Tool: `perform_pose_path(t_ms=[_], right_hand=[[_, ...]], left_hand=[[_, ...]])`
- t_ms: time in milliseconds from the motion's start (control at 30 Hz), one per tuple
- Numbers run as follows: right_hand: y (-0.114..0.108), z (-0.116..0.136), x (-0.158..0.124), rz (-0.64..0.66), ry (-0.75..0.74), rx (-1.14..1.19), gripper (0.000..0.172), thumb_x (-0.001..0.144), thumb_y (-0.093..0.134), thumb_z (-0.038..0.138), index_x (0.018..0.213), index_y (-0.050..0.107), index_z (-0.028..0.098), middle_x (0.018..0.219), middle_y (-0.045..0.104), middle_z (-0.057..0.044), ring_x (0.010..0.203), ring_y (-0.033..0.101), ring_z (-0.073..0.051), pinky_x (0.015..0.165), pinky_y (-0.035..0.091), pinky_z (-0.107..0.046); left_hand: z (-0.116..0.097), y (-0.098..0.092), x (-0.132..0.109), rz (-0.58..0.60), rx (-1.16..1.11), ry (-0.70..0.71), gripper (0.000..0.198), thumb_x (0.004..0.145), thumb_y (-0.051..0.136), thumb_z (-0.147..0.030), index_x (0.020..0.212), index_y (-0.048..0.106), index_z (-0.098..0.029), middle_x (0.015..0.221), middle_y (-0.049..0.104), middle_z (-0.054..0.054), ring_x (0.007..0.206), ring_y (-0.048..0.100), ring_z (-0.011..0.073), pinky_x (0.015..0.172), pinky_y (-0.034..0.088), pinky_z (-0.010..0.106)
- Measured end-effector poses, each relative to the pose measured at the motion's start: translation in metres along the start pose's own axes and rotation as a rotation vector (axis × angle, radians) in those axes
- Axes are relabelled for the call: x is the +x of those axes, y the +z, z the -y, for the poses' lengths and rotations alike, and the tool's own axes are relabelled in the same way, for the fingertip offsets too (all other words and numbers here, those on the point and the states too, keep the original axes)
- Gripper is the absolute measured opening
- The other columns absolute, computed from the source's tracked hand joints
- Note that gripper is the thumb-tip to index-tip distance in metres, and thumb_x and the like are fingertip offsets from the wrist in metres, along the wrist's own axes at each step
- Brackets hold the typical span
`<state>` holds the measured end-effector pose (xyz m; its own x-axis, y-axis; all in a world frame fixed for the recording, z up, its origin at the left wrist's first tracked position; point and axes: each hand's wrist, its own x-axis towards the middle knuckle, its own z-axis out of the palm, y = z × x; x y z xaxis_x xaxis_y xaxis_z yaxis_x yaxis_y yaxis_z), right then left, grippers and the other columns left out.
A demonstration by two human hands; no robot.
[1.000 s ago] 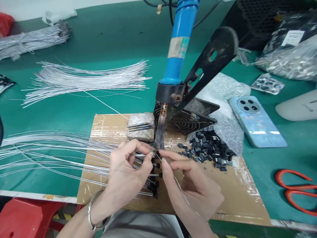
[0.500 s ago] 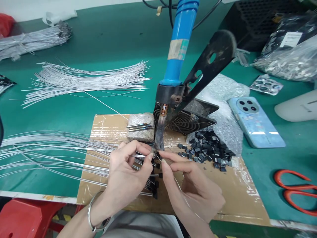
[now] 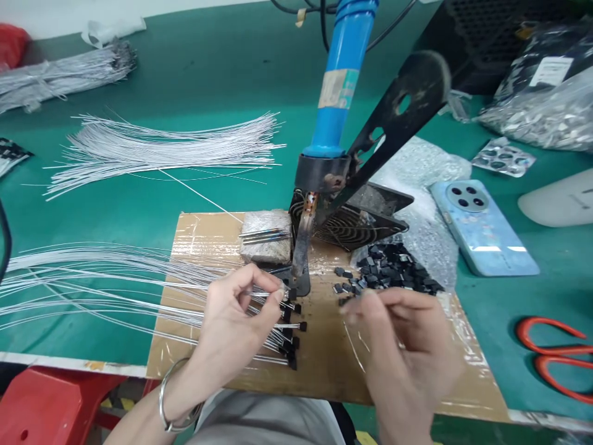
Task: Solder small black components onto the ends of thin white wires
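My left hand (image 3: 241, 321) is closed in a pinch on a white wire near its end, beside a small black connector (image 3: 291, 295). Below it, several wires (image 3: 185, 318) tipped with black connectors lie side by side on the cardboard (image 3: 319, 364). Just beyond my left fingertips, the tip of a blue-handled soldering iron (image 3: 334, 99) points down from a black metal bracket (image 3: 403, 111). My right hand (image 3: 407, 352), blurred by motion, is closed with a thin solder wire (image 3: 354, 346) trailing from its fingers. It is close to a pile of small black pieces (image 3: 393, 269).
A grey block (image 3: 265, 250) and a black fan (image 3: 338, 228) stand behind my hands. Bubble wrap (image 3: 438, 247), a blue phone (image 3: 486, 241) and red-handled scissors (image 3: 551, 364) lie to the right. A white wire bundle (image 3: 157, 145) lies at the back left.
My right hand has moved right, away from the iron's tip and my left fingers, taking the solder wire along. My left hand keeps its pinch in nearly the same place.
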<state>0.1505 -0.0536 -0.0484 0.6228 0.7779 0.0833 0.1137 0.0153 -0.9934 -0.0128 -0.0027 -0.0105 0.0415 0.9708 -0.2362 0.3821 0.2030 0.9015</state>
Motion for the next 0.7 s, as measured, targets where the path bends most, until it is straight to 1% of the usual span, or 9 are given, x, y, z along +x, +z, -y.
perform_pose_path(t_ms=[67,100,167,267,367,500,533,633,700], right_hand=[[-0.013,-0.005,0.009,-0.013,0.121,0.228,0.023,0.092,0.067,0.033,0.074,0.064,0.019,0.063,0.058,0.005,0.055,0.058,-0.011,0.056,0.051,-0.026],[-0.020,-0.009,0.013,0.020,0.190,0.325,0.027,0.091,0.066,0.038,0.074,0.069,0.018,0.066,0.060,0.002,0.058,0.059,-0.012,0.057,0.051,-0.027],[-0.033,-0.017,0.020,-0.013,0.262,0.422,0.041,0.090,0.059,0.051,0.083,0.077,0.015,0.074,0.070,-0.005,0.065,0.064,-0.017,0.059,0.054,-0.031],[-0.043,-0.029,0.024,-0.049,0.290,0.399,0.048,0.090,0.052,0.051,0.088,0.080,0.012,0.076,0.074,-0.011,0.066,0.067,-0.020,0.055,0.052,-0.032],[-0.043,-0.038,0.020,-0.038,0.243,0.318,0.049,0.091,0.050,0.053,0.083,0.079,0.014,0.070,0.072,-0.008,0.059,0.064,-0.020,0.052,0.050,-0.033],[-0.039,-0.042,0.013,-0.032,0.191,0.216,0.055,0.093,0.047,0.059,0.081,0.078,0.015,0.071,0.073,-0.007,0.059,0.065,-0.020,0.055,0.050,-0.034],[-0.039,-0.043,0.012,-0.019,0.187,0.209,0.055,0.093,0.047,0.059,0.082,0.079,0.015,0.071,0.074,-0.006,0.060,0.065,-0.019,0.055,0.050,-0.033],[-0.041,-0.045,0.012,0.003,0.184,0.199,0.055,0.094,0.046,0.057,0.082,0.079,0.016,0.071,0.074,-0.006,0.061,0.065,-0.019,0.056,0.049,-0.033],[-0.042,-0.046,0.012,-0.001,0.195,0.196,0.054,0.094,0.047,0.057,0.080,0.079,0.016,0.072,0.075,-0.007,0.061,0.065,-0.019,0.056,0.049,-0.033]], left_hand=[[0.002,-0.003,-0.002,0.013,0.000,0.001,0.009,0.078,0.067,-0.018,0.070,0.064,-0.018,0.079,0.074,0.003,0.050,0.039,0.0084,0.046,0.027,0.023],[0.003,-0.005,-0.003,0.022,-0.001,-0.001,0.009,0.078,0.067,-0.018,0.070,0.064,-0.018,0.079,0.074,0.002,0.048,0.034,0.0075,0.045,0.025,0.023],[0.005,-0.009,-0.006,0.044,0.006,-0.010,0.009,0.079,0.068,-0.019,0.071,0.065,-0.018,0.080,0.075,0.003,0.048,0.032,0.0074,0.044,0.022,0.024],[0.007,-0.014,-0.008,0.069,0.012,-0.009,0.009,0.080,0.069,-0.021,0.072,0.067,-0.019,0.079,0.074,0.003,0.050,0.040,0.0092,0.045,0.026,0.025],[0.010,-0.016,-0.010,0.078,0.006,0.006,0.009,0.081,0.069,-0.021,0.072,0.067,-0.020,0.079,0.074,0.004,0.052,0.046,0.0108,0.046,0.029,0.025],[0.014,-0.017,-0.012,0.087,0.074,0.031,0.009,0.084,0.069,-0.022,0.075,0.068,-0.021,0.082,0.075,0.004,0.046,0.042,0.0096,0.042,0.026,0.026],[0.015,-0.017,-0.013,0.090,0.100,0.053,0.009,0.085,0.069,-0.021,0.076,0.068,-0.021,0.082,0.076,0.004,0.046,0.044,0.0099,0.043,0.029,0.026],[0.016,-0.020,-0.020,0.092,0.203,0.206,0.011,0.087,0.068,-0.016,0.080,0.073,-0.023,0.089,0.077,0.003,0.067,0.065,0.0147,0.063,0.051,0.029],[0.015,-0.026,-0.024,0.078,0.291,0.333,0.014,0.088,0.068,-0.012,0.087,0.076,-0.024,0.098,0.077,0.004,0.089,0.071,0.0184,0.082,0.054,0.032]])
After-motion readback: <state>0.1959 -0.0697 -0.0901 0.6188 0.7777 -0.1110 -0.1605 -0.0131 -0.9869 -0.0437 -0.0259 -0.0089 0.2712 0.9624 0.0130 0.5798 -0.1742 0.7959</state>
